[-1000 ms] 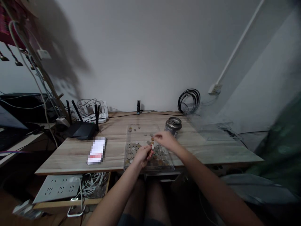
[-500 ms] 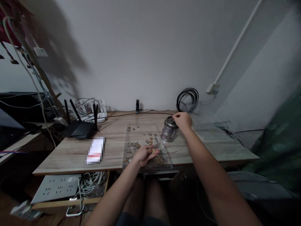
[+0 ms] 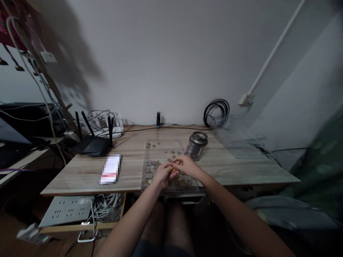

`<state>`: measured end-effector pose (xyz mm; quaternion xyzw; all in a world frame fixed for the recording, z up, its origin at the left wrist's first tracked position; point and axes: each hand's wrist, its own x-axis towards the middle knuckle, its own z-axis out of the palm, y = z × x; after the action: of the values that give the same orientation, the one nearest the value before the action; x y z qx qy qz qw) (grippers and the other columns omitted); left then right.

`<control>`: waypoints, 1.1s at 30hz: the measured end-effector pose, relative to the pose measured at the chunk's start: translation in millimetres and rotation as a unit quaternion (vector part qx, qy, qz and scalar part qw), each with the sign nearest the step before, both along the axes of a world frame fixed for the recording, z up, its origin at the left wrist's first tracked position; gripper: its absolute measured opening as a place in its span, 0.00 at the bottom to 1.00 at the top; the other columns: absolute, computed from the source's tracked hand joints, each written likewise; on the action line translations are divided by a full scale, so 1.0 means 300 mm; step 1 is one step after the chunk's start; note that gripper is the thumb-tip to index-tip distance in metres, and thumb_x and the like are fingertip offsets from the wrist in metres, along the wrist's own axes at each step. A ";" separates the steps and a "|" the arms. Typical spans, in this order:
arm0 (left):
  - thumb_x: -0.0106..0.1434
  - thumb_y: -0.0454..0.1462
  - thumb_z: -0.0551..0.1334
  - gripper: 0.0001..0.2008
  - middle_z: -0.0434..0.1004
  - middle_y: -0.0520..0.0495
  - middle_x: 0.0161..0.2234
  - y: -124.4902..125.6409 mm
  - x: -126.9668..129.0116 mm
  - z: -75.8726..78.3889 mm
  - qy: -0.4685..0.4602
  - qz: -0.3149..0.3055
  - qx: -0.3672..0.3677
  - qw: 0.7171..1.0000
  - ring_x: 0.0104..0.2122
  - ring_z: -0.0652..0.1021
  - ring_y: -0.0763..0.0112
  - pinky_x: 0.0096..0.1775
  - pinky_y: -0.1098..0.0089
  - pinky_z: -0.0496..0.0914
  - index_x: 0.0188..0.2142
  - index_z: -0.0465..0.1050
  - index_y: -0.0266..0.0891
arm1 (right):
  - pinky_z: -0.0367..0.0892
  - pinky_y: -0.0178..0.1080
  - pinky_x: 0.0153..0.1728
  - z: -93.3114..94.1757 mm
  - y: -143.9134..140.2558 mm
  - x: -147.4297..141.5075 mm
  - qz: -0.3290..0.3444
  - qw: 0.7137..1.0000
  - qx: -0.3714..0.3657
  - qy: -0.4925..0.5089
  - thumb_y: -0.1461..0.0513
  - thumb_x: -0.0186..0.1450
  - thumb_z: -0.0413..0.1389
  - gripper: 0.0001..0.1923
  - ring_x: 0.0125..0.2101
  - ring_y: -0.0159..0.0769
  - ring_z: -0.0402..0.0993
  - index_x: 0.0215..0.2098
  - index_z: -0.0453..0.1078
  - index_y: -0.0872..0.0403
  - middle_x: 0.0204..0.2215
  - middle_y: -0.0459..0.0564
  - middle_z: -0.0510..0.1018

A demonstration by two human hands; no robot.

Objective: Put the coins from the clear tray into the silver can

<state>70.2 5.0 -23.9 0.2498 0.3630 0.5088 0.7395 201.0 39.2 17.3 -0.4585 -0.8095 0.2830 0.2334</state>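
1. I can read no writing anywhere: the white card point(image 3: 110, 170) on the desk is blurred out, and the print on the tin point(image 3: 196, 145) is too small to make out.
2. The desk point(image 3: 128, 157) is pale wood-grain laminate set against a plain grey wall. A white cable duct point(image 3: 276, 50) runs diagonally down the wall to a small socket box point(image 3: 246, 99).
3. A black router point(image 3: 93, 145) with upright antennas sits at the back left of the desk, beside a tangle of white cables and chargers point(image 3: 103, 123). A coil of black cable point(image 3: 216, 112) leans against the wall at the back right.
4. Below the desk edge on the left, a grey power strip point(image 3: 65, 215) lies on a lower shelf with more white cords.
5. A clear, flat-walled plastic tray point(image 3: 150, 150) lies in the middle of the desk in front of me, scattered with round coins point(image 3: 150, 167), silver and brownish.
6. My left hand point(image 3: 164, 174) hangs over the near part of the tray, fingers curled in; it seems to hold a yellowish coin point(image 3: 173, 170), though I cannot tell for sure.
7. My right hand point(image 3: 185, 165) meets it fingertip to fingertip, pinched narrow at that same coin.
8. The tin, a short metallic cylinder with a dark slotted top, stands just right of the tray's far corner.
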 end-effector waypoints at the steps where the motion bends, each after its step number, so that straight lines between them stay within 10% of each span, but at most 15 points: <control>1: 0.58 0.29 0.56 0.05 0.74 0.45 0.22 0.001 0.001 -0.001 0.003 -0.001 0.002 1.000 0.20 0.75 0.79 0.23 0.82 0.69 0.31 0.70 0.29 | 0.63 0.34 0.25 -0.027 -0.011 -0.010 0.017 0.998 -0.042 0.042 0.54 0.54 0.53 0.16 0.23 0.33 0.70 0.32 0.72 0.58 0.23 0.50 0.76; 4: 0.59 0.32 0.56 0.07 0.74 0.43 0.24 0.002 0.001 -0.002 0.003 -0.011 -0.001 1.000 0.22 0.76 0.76 0.22 0.82 0.68 0.31 0.70 0.28 | 0.64 0.35 0.26 -0.043 -0.007 -0.004 0.009 0.993 -0.055 0.102 0.56 0.52 0.55 0.13 0.24 0.34 0.71 0.29 0.71 0.59 0.23 0.51 0.76; 7: 0.59 0.30 0.55 0.07 0.75 0.40 0.27 0.001 0.000 0.001 -0.007 -0.025 -0.016 1.000 0.25 0.77 0.73 0.23 0.80 0.70 0.34 0.69 0.28 | 0.63 0.34 0.28 0.035 0.048 0.053 -0.104 0.987 0.097 0.074 0.59 0.53 0.53 0.10 0.25 0.33 0.70 0.28 0.72 0.57 0.24 0.51 0.76; 11: 0.57 0.26 0.54 0.10 0.75 0.39 0.30 0.002 -0.005 0.002 -0.014 -0.041 -0.037 0.998 0.28 0.78 0.71 0.25 0.79 0.71 0.39 0.66 0.28 | 0.61 0.35 0.30 0.175 0.181 0.177 -0.301 0.909 0.283 -0.056 0.60 0.56 0.50 0.11 0.29 0.35 0.69 0.34 0.72 0.54 0.28 0.50 0.76; 17: 0.58 0.34 0.56 0.11 0.74 0.37 0.35 0.014 -0.018 -0.019 -0.078 -0.021 -0.069 0.994 0.33 0.78 0.66 0.28 0.76 0.72 0.39 0.65 0.30 | 0.60 0.36 0.29 0.218 0.311 0.266 -0.365 0.881 0.222 -0.203 0.61 0.53 0.54 0.08 0.31 0.37 0.69 0.29 0.73 0.52 0.30 0.51 0.76; 27: 0.58 0.32 0.53 0.11 0.74 0.36 0.36 0.011 -0.026 -0.004 -0.116 -0.007 -0.091 0.989 0.34 0.77 0.66 0.31 0.74 0.72 0.41 0.64 0.30 | 0.59 0.39 0.33 0.247 0.243 0.235 -0.338 0.884 0.257 -0.194 0.57 0.57 0.53 0.12 0.36 0.40 0.67 0.35 0.74 0.52 0.34 0.53 0.76; 33: 0.59 0.32 0.53 0.07 0.74 0.44 0.26 0.020 -0.020 -0.015 -0.133 0.025 -0.087 0.987 0.27 0.77 0.72 0.30 0.73 0.72 0.36 0.67 0.31 | 0.60 0.33 0.31 0.058 0.021 -0.010 -0.050 0.959 0.186 -0.208 0.55 0.58 0.51 0.13 0.33 0.35 0.69 0.35 0.73 0.51 0.32 0.50 0.76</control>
<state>64.1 11.0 -28.3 0.1051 0.3104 0.5218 0.7876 198.1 45.5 34.7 -0.4952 -0.8547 0.0139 0.1553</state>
